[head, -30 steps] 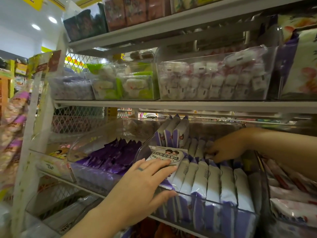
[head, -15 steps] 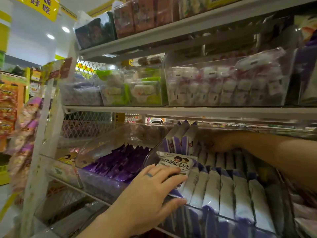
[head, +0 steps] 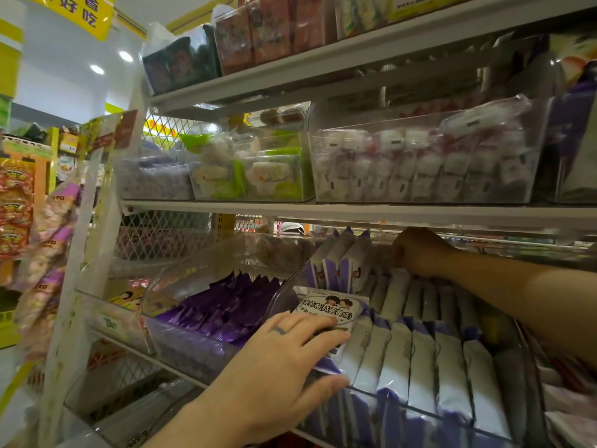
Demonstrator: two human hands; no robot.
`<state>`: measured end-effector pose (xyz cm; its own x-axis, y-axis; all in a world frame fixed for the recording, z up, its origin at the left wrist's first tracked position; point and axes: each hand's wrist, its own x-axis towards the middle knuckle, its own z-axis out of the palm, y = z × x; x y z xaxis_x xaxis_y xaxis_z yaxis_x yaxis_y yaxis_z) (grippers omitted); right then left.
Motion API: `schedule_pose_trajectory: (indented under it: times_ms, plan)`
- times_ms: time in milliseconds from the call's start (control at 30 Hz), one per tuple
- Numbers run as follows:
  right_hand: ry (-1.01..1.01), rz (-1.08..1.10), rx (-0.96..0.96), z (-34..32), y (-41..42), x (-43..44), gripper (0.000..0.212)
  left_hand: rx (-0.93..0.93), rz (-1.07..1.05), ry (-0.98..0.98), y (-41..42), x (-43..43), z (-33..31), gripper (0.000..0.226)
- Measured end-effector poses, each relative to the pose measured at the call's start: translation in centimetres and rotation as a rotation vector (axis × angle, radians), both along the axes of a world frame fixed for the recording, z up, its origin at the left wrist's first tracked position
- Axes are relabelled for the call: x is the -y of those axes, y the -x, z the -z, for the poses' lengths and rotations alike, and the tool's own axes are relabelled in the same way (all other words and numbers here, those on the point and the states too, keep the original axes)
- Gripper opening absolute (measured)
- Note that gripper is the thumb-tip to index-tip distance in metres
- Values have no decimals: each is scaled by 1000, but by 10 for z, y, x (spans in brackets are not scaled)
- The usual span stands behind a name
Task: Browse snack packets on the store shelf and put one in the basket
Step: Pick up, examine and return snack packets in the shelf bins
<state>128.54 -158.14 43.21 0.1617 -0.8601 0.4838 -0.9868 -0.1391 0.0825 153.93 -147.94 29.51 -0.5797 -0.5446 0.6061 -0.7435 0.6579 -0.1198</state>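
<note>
A clear bin point(head: 403, 400) on the middle shelf holds rows of white-and-purple snack packets point(head: 420, 360). My left hand point(head: 284, 360) lies on the bin's front left corner, fingers straight over a flat packet with a printed label point(head: 329, 310), thumb along the bin's front rim. My right hand point(head: 420, 252) reaches deep into the back of the same bin, under the shelf above, with its fingers curled down among the rear packets; what they hold is hidden. No basket is in view.
Left of this bin, another clear bin point(head: 181, 344) holds dark purple packets point(head: 226, 308). The shelf above point(head: 355, 211) carries bins of green and pink-white sweets. A white upright point(head: 77, 286) frames the rack at left, with hanging snack bags beside it.
My right hand has moved from the middle rows to the far back of the bin. My left hand has stayed on the front corner. The camera has drifted closer and rightward.
</note>
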Motion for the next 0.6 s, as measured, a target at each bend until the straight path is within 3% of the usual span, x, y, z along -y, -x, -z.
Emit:
schedule_pose_trajectory:
  times_ms: [167,300,467,600]
  plan:
    - [58,0,-75,3,-9,-20,14,9,-17,-7,1,-2,-1,67]
    - [130,-90,-84,9,-14,-49,25,7,-39,-28,1,-2,2,67]
    - [33,-136,-61,16,-18,-91,26,9,-78,-66,3,-4,5,65]
    - [185,-168,-87,14,-8,-119,19,32,-119,-64,4,-9,6,66]
